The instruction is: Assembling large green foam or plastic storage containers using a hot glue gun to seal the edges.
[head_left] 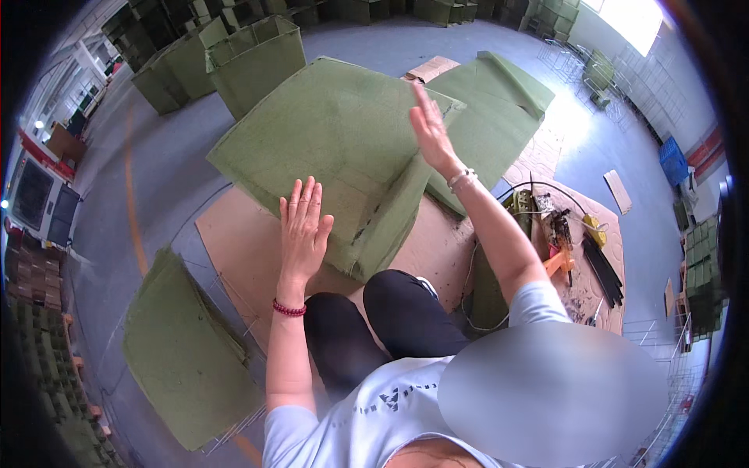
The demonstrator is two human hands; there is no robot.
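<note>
In the head view, nearest is a pale T-shirt (359, 421), beyond which the left hand (303, 234) and right hand (433, 132), fingers straight and gripping nothing, are over a folded green fabric panel (328, 125) on brown cardboard (238, 238), before an open-topped, partitioned green bin (265, 74).
</note>
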